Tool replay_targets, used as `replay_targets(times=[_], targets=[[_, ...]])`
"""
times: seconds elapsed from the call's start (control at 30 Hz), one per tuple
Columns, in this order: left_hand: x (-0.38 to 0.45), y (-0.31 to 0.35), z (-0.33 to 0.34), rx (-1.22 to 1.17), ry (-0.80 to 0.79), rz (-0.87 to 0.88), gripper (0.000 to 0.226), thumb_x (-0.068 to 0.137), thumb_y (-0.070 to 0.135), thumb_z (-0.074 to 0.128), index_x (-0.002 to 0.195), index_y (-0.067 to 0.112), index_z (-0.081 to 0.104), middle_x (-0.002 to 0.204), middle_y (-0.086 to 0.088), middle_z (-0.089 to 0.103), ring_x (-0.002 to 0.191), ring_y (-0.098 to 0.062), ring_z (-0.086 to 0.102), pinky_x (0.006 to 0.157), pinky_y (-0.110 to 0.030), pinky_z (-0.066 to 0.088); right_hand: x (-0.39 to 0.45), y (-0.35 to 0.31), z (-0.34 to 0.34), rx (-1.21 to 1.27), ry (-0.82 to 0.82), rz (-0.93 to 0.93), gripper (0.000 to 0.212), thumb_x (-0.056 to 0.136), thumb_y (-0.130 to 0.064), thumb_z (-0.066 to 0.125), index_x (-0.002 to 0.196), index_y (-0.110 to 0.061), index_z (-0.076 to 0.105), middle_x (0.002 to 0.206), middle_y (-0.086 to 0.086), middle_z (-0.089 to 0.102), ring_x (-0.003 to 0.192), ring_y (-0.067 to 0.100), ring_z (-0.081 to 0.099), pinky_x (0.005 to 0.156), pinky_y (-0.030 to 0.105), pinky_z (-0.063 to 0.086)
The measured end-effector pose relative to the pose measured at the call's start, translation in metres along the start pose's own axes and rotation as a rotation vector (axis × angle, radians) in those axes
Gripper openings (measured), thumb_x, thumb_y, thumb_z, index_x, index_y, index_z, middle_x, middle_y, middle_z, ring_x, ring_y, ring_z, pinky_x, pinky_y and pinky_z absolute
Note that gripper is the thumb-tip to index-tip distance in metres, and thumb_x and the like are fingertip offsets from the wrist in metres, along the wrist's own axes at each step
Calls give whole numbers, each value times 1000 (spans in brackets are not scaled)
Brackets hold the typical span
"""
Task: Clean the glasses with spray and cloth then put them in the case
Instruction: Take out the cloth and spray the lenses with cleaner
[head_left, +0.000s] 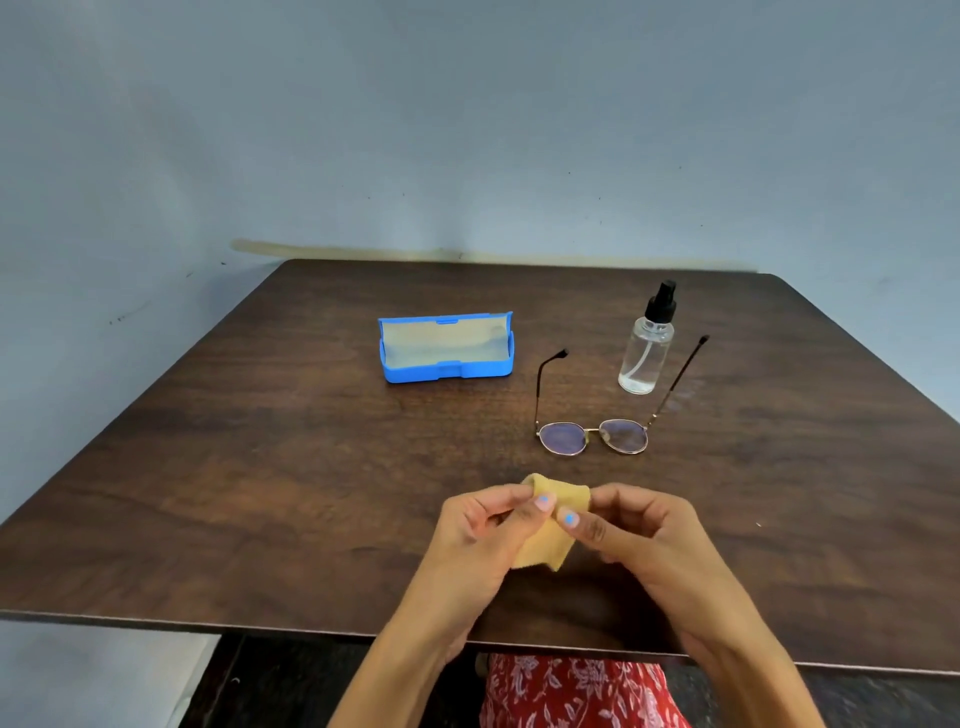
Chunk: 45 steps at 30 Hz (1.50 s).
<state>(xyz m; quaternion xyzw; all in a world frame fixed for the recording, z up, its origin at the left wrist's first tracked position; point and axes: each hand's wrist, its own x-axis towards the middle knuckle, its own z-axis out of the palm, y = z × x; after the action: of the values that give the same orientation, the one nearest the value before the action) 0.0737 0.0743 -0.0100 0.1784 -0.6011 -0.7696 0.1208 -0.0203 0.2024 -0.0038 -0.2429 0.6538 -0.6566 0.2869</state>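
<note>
Head view | left hand (483, 535) and right hand (639, 535) both pinch yellow cloth (550, 525) | near of glasses (593, 435) on table (260, 467) | spray bottle (647, 343) just behind glasses | open blue case (447, 349) behind-left

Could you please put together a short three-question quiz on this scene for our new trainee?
1. True or false: the blue case stands shut.
2. What do the left hand and the right hand hold between them?
A. the spray bottle
B. the yellow cloth
C. the glasses
3. Fill in: the glasses lie on the table with their temples ____.

Key
1. False: its lid is up.
2. B: both hands pinch the cloth above the table.
3. Unfolded, pointing away from the person, beside the bottle.
</note>
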Motion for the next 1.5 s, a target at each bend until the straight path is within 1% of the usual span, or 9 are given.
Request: replay_targets(times=[0.13,0.23,0.33,0.47,0.7,0.83,1.0,1.27,1.5], targets=[[0,-1,-2,279,183,183,17,71,35,69,86,29,76,113,6,58,101,-1,59,79,-13,47,1,1,3,31,11,-44,25,62,-31,75,82,-16,77,82,5,73,74,9,67,63,16,51],[1,1,-7,345,158,284,25,67,42,67,87,30,77,121,16,56,118,4,48,96,-19,39,5,3,2,29,77,-73,28,54,-36,77,77,-19,77,105,0,67,88,7,67,70,18,52],[1,2,-8,184,66,254,27,71,33,67,93,20,76,107,5,69,107,-11,62,86,-27,52,8,4,2,4,30,-110,26,60,-35,75,81,-18,77,114,-7,66,104,6,63,78,19,52],[1,2,-7,19,42,193,28,71,24,70,94,9,75,98,-8,73,95,-20,69,78,-24,55,7,3,5,26,-9,-104,27,68,-37,72,88,-19,75,91,3,74,86,13,68,72,23,55],[1,4,-7,-51,80,94,27,63,29,72,86,16,77,90,-8,75,86,-22,72,73,-32,60,6,5,10,69,47,-123,19,70,-29,72,84,-16,75,81,3,74,71,6,67,58,15,51],[0,5,-7,-104,77,47,22,65,23,71,84,15,77,89,-11,75,83,-23,72,64,-28,59,6,8,13,63,74,-91,17,69,-32,71,83,-22,75,82,2,74,72,7,68,57,17,51],[-1,6,-11,-138,-9,38,29,66,12,71,95,10,73,96,-13,74,88,-25,71,65,-27,58,9,7,16,36,122,-92,18,68,-34,71,81,-22,75,78,2,74,66,6,67,53,17,50],[2,1,-9,-153,49,30,24,67,17,71,90,11,76,93,-16,74,86,-28,72,63,-30,58,10,9,17,0,130,-100,21,69,-41,68,82,-26,73,79,2,74,71,11,70,58,22,53],[3,3,-17,-179,13,32,40,60,8,74,99,7,71,98,-17,73,89,-28,71,66,-32,59,12,5,8,149,-55,4,39,52,-25,83,90,-19,74,90,10,74,78,21,71,62,30,59]])
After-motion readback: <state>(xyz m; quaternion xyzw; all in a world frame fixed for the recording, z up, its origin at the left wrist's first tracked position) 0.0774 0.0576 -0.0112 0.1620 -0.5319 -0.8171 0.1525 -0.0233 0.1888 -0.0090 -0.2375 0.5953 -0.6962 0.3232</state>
